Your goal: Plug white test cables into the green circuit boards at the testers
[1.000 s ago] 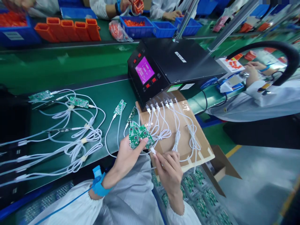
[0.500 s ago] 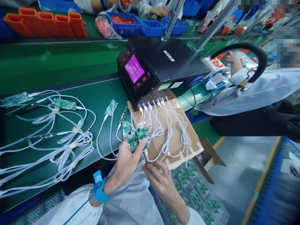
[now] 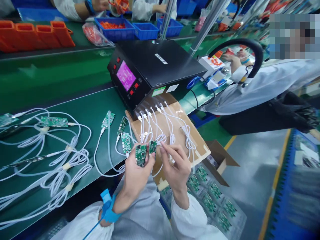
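Observation:
My left hand [image 3: 137,173], with a blue strap at its wrist, holds two green circuit boards, one [image 3: 141,155] by the palm and a smaller one [image 3: 152,147] at the thumb. Just right of them, my right hand [image 3: 176,165] has its thumb and index finger pinched together; what they hold, if anything, is too small to name. White cables [image 3: 162,137] run behind the hands to a black box [image 3: 160,66] with a lit purple screen [image 3: 126,75]. Another board [image 3: 126,142] lies left of my left hand, joined to a cable.
Cabled boards and bundled white cables [image 3: 52,166] cover the green table's left part. Cardboard [image 3: 200,146] lies under the cables. Trays of boards [image 3: 208,202] stand lower right. Orange holders [image 3: 27,33] and blue bins [image 3: 145,30] line the back. A person's sleeve [image 3: 270,86] is at right.
My right hand has risen from below the cardboard's edge to beside the boards. The boards in my left hand have been turned and spread apart. The view has shifted to the right.

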{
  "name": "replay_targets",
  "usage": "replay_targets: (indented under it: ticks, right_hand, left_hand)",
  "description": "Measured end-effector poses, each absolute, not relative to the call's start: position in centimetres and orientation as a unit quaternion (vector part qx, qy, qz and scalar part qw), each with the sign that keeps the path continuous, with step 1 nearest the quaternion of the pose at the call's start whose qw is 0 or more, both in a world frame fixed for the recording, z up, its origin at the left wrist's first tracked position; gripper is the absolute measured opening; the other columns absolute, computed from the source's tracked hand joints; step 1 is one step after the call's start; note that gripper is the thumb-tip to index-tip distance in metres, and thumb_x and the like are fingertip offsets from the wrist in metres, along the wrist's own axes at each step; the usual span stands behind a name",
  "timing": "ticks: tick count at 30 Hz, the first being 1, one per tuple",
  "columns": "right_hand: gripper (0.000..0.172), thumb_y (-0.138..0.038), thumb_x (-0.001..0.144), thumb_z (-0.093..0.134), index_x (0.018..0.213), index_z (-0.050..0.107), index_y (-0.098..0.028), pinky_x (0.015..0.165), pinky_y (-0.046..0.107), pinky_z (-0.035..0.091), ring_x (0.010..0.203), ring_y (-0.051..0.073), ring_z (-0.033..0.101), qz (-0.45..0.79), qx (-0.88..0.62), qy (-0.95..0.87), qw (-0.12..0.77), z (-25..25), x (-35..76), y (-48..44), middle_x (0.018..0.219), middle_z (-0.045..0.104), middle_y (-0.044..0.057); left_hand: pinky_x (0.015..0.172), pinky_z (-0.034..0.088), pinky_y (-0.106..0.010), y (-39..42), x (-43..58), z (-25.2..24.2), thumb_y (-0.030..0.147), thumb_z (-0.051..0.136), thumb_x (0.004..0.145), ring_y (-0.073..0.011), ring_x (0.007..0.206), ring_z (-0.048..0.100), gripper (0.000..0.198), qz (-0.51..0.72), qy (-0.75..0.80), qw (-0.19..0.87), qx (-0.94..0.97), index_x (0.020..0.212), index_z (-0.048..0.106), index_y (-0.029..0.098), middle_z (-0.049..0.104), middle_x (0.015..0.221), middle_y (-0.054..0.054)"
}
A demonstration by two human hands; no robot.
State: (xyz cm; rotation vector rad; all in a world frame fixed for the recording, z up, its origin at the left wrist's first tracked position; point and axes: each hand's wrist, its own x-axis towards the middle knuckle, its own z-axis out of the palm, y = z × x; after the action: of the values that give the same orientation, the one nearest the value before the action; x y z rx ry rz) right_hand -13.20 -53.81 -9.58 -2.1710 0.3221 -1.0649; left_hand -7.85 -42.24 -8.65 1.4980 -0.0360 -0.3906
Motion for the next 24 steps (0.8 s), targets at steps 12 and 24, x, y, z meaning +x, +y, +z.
replay_targets:
  ticks: [12, 24]
  right_hand:
    - [0.019, -0.009, 0.092, 0.072, 0.105, 0.079, -0.022, 0.07, 0.028, 0.061, 0.078, 0.013, 0.069, -0.411, -0.819, 0.134, 0.377, -8.98, -12.88, -53.59, 0.089, 0.07, 0.003]
    - [0.02, -0.007, 0.093, 0.071, 0.104, 0.078, -0.022, 0.075, 0.028, 0.061, 0.083, 0.014, 0.07, -0.411, -0.804, 0.138, 0.408, -9.1, -12.52, -53.23, 0.091, 0.07, 0.003]
  left_hand:
    - [0.066, 0.047, -0.02, -42.1, -8.05, -8.5, 0.02, 0.073, 0.089, -0.0095, 0.068, 0.055, 0.005, -0.147, -0.101, 0.687, 0.704, 0.093, 0.075, 0.019, 0.059, 0.093, 0.0]
    - [0.066, 0.05, -0.019, -42.02, -8.22, -8.79, 0.022, 0.074, 0.09, -0.0095, 0.07, 0.059, 0.006, -0.143, -0.137, 0.667, 0.718, 0.093, 0.079, 0.02, 0.06, 0.098, -0.002]
